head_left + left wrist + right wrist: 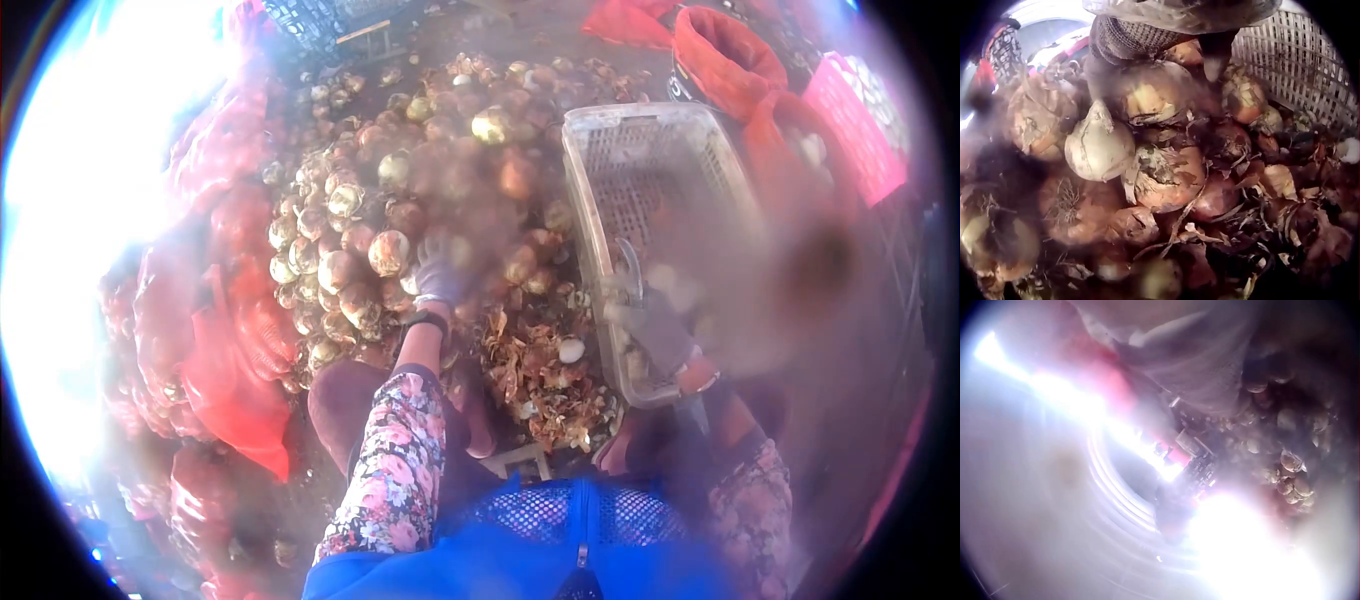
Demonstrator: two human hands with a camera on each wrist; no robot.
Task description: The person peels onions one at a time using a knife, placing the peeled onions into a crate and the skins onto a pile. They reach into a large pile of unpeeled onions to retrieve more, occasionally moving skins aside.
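Observation:
My left hand, in a knitted glove, reaches into a heap of onions. In the left wrist view its fingers curl down around a brown-skinned onion. A pale onion lies just below that one. Over the near end of a plastic crate, my gloved right hand grips a hooked knife, whose curved blade points up and away. Blur covers part of that hand. Glare washes out the right wrist view, where whitish material fills the top.
Onion skins lie between my feet and the crate, with a peeled white onion on them. Red mesh sacks stand along the left. At the back right are an orange-red sack and a pink basket.

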